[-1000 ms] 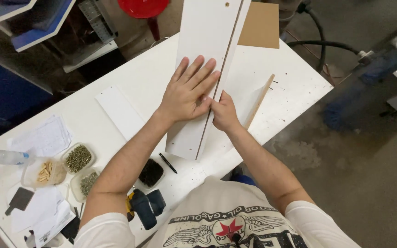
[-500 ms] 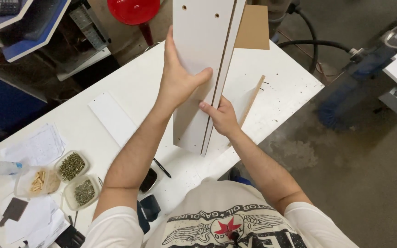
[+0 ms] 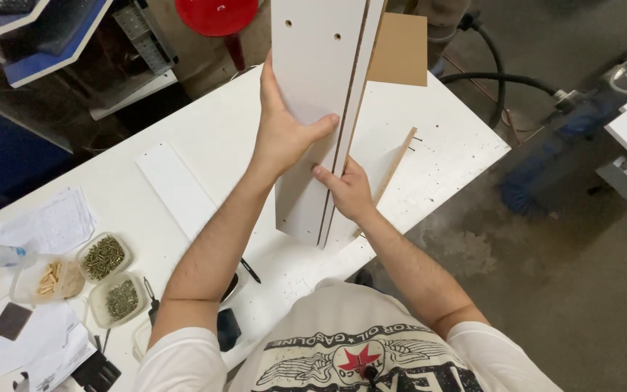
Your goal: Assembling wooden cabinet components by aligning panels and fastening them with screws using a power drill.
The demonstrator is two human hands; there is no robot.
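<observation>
Left hand [image 3: 284, 134] and right hand [image 3: 350, 192] clamp white boards [image 3: 317, 87] tilted above tabletop [image 3: 205, 145]; loose grip, boards could slide apart.

White panels [image 3: 312, 87] cut off by top edge; red stool [image 3: 217, 14] too.

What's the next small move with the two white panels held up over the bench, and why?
Probably ease the white panels back down flat onto the white table. They stand tilted up off it, joined at an edge, the left hand gripping the wide face and the right hand pinching the seam near the lower end. Only that end sits near the table, so the joint looks poorly supported.
</observation>
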